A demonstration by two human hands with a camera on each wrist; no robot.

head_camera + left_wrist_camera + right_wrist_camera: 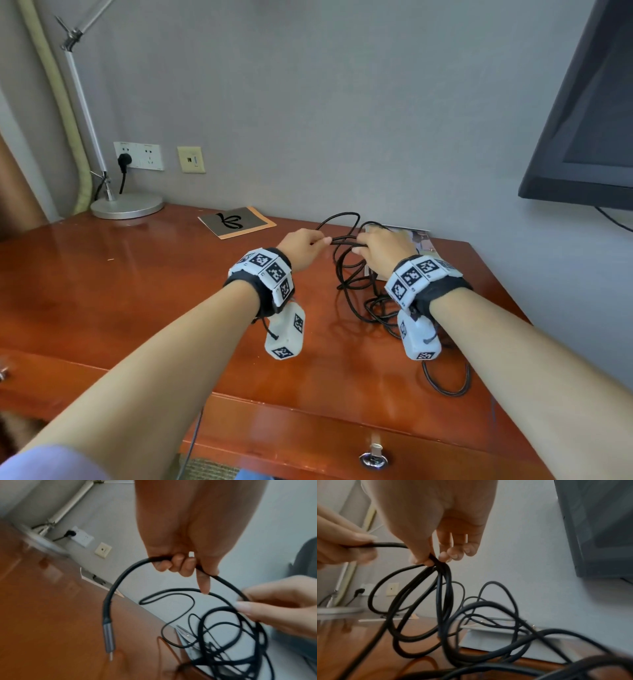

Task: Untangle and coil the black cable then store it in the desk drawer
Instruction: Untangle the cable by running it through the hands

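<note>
Left hand (301,247) pinches the black cable (356,291) near its plug (108,635), right hand (380,250) bunches several loops above the desk's (137,274) far right corner; pulling apart risks tightening the slack tangle below into knots.

Left of the cable tangle (359,284) bare desk (137,274) lies open; lamp base (127,205) blocks the corner.

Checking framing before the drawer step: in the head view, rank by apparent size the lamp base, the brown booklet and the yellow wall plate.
1. Round silver lamp base
2. Brown booklet with black emblem, close to it
3. Yellow wall plate
</note>
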